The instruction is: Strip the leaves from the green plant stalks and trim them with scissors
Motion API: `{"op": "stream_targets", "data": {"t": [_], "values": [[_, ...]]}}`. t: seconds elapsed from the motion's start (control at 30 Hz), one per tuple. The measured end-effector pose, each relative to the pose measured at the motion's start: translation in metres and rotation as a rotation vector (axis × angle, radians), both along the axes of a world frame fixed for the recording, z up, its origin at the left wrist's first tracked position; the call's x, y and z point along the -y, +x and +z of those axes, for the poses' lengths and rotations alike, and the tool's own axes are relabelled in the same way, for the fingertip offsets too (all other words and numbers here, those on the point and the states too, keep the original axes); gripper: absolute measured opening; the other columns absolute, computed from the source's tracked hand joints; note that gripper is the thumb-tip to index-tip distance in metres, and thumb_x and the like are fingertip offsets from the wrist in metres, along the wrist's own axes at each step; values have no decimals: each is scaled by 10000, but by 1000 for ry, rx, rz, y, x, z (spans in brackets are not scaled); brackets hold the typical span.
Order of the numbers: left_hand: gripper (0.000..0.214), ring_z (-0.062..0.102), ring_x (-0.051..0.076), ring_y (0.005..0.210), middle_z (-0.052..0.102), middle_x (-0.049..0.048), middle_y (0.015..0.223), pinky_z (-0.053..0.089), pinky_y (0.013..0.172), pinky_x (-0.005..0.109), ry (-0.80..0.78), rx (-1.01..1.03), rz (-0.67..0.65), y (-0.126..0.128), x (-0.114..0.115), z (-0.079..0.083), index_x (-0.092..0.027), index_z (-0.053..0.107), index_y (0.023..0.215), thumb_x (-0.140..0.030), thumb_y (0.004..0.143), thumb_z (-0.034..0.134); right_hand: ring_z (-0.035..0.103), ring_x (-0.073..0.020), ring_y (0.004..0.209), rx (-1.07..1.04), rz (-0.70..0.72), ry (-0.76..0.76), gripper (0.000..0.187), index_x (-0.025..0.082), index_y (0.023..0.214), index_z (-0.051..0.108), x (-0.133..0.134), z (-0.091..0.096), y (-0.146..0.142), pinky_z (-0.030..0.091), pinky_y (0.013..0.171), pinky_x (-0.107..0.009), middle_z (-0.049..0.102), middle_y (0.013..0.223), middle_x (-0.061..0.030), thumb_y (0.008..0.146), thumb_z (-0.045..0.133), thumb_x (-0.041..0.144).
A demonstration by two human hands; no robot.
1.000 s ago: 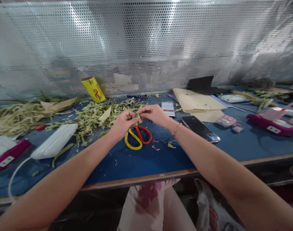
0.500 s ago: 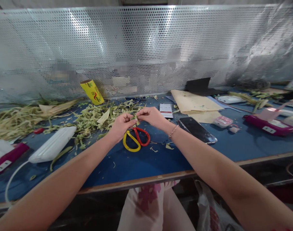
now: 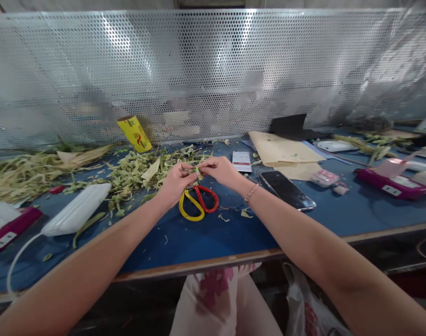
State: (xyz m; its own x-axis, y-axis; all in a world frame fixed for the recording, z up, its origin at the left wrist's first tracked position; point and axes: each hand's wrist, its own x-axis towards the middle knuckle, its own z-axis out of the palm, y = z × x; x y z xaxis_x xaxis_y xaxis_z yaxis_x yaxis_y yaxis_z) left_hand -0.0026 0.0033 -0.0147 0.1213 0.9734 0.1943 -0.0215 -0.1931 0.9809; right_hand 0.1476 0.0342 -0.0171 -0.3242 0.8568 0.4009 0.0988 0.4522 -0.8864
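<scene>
My left hand [image 3: 178, 181] and my right hand [image 3: 218, 169] meet over the blue table. Between their fingertips is a small piece of pale green dried plant [image 3: 198, 172], with both hands pinching it; its exact shape is partly hidden by the fingers. Just below lies a pair of scissors [image 3: 202, 205] with one yellow and one red handle loop, its blades hidden under my hands and the plant. Behind and to the left of my left hand spreads a heap of pale green dried plant pieces [image 3: 132, 170].
A phone [image 3: 286, 189], brown paper [image 3: 286, 151] and a small pink case [image 3: 324, 178] lie to the right. A white corded device [image 3: 78, 210] sits left, near a red-purple tissue box [image 3: 15, 229]. A yellow tube [image 3: 134, 134] leans by the perforated metal screen [image 3: 213, 60].
Both hands stay in nearly the same place, with slight finger shifts around the plant piece. The scissors and the heap have not moved.
</scene>
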Motion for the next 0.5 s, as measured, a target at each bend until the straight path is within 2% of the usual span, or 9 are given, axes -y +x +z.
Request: {"op": "stream_targets", "data": {"t": [0.13, 0.23, 0.33, 0.5], "values": [[338, 461, 53, 441, 554, -62, 510, 324, 457, 181, 80, -34, -37, -2, -3, -5, -178, 429, 716, -251, 570, 724, 577, -80, 582, 13, -19, 13, 156, 140, 700, 689, 0, 1, -1, 498, 640, -220, 642, 635, 0, 682, 553, 66], [307, 437, 52, 425, 507, -83, 475, 304, 450, 181, 141, -87, -46, -3, -2, -5, -185, 421, 711, -263, 607, 699, 570, -78, 572, 22, -14, 16, 175, 139, 701, 691, 0, 0, -2, 496, 631, -222, 632, 632, -1, 691, 537, 58], [293, 428, 55, 416, 458, -99, 440, 303, 452, 184, 201, -148, -41, -3, 0, -2, -189, 417, 694, -251, 614, 692, 572, -84, 588, 57, -28, 48, 189, 146, 721, 699, -1, -1, -2, 493, 625, -228, 634, 672, -11, 692, 538, 52], [273, 447, 61, 424, 479, -91, 456, 333, 459, 189, 244, -185, -40, -4, 0, -1, -188, 418, 680, -236, 611, 678, 579, -97, 648, 129, -76, 143, 186, 156, 762, 712, 0, 1, -2, 486, 636, -232, 637, 755, -35, 698, 561, 67]]}}
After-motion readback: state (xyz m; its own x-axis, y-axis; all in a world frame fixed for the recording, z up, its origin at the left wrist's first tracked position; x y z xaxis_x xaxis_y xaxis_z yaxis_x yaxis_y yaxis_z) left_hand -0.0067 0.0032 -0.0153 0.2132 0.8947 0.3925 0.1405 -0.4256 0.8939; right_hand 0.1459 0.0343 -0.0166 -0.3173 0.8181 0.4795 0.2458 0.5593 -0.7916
